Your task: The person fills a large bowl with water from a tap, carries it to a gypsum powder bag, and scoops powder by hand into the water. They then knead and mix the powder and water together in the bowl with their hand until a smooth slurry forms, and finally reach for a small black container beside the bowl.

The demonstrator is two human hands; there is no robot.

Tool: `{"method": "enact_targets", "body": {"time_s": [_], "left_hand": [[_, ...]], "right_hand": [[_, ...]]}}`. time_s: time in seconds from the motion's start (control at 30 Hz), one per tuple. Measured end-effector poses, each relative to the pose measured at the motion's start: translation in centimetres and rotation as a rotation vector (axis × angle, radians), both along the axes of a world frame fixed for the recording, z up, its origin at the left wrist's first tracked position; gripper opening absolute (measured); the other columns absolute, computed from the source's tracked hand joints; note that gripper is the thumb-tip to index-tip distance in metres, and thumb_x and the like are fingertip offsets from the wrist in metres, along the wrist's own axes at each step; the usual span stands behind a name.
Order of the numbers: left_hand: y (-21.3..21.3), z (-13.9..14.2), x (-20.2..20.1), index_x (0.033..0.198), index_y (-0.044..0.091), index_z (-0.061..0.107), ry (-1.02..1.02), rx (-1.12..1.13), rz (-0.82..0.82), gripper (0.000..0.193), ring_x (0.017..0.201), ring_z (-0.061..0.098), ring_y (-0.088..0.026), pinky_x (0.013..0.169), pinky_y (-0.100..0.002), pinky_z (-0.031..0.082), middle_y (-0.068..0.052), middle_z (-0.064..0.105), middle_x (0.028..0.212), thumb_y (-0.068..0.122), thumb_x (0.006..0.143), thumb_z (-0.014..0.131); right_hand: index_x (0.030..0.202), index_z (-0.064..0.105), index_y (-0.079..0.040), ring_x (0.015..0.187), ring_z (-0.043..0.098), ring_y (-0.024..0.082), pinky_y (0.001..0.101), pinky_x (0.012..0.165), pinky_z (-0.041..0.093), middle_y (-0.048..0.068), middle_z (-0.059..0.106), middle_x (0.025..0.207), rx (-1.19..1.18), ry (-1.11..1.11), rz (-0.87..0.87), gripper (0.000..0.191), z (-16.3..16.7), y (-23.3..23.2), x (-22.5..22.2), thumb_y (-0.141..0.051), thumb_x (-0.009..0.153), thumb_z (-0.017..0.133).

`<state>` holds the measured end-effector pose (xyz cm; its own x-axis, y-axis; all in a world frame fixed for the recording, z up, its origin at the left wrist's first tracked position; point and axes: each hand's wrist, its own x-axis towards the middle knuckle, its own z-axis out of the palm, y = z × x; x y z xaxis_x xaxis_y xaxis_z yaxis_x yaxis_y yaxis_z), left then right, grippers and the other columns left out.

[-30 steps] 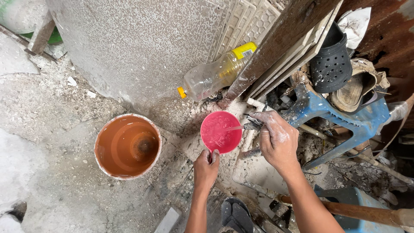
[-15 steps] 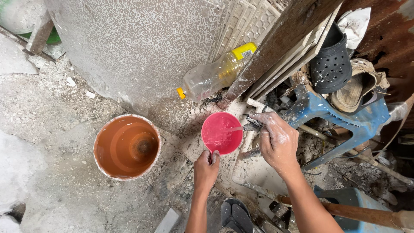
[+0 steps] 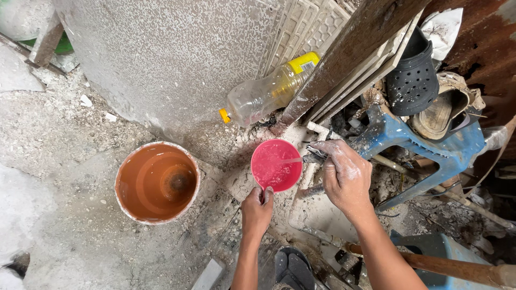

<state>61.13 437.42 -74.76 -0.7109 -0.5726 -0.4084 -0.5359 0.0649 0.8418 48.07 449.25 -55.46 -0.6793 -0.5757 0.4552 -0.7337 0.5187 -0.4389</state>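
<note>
Now | left hand (image 3: 257, 208) pinches pink bowl (image 3: 276, 165) rim | right hand (image 3: 344, 177) clenched on tap (image 3: 314, 156)

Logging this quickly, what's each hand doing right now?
Left hand: closed, pinching the near rim of the pink bowl.
Right hand: closed around a thin tool whose tip reaches into the bowl.

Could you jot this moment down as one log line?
left hand: grips pink bowl rim | right hand: holds tap above bowl | orange bucket: beside
</note>
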Motion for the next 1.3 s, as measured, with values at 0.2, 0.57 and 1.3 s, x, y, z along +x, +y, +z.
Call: {"method": "enact_targets", "body": {"time_s": [0.2, 0.57, 1.3], "left_hand": [[0.3, 0.0, -0.3, 0.093, 0.005, 0.068, -0.046, 0.118, 0.001, 0.02, 0.058, 0.062, -0.014, 0.055, -0.035, 0.05, -0.007, 0.069, 0.071, 0.023, 0.099, 0.06], [0.5, 1.2, -0.8, 0.095, 0.002, 0.068, 0.006, 0.061, 0.015, 0.021, 0.059, 0.063, -0.015, 0.057, -0.036, 0.05, -0.009, 0.07, 0.069, 0.023, 0.097, 0.063], [1.1, 2.1, -1.5, 0.091, 0.005, 0.068, -0.008, 0.02, 0.045, 0.029, 0.057, 0.064, -0.018, 0.056, -0.04, 0.048, -0.01, 0.071, 0.069, 0.032, 0.099, 0.06]], "right_hand": [[0.111, 0.07, -0.007, 0.073, 0.065, 0.031, 0.0402, 0.066, 0.051, 0.011, 0.066, 0.093, 0.0, -0.007, 0.006, 0.035, 0.3, -0.1, 0.1, 0.009, 0.084, 0.053], [0.111, 0.071, -0.007, 0.07, 0.064, 0.03, 0.0394, 0.064, 0.051, 0.011, 0.066, 0.092, -0.008, -0.06, -0.001, 0.035, 0.6, -0.2, 0.2, 0.009, 0.086, 0.052], [0.111, 0.069, -0.007, 0.077, 0.066, 0.032, 0.0403, 0.067, 0.051, 0.011, 0.067, 0.096, -0.003, -0.048, 0.005, 0.034, 0.5, -0.1, 0.3, 0.007, 0.085, 0.053]]}}
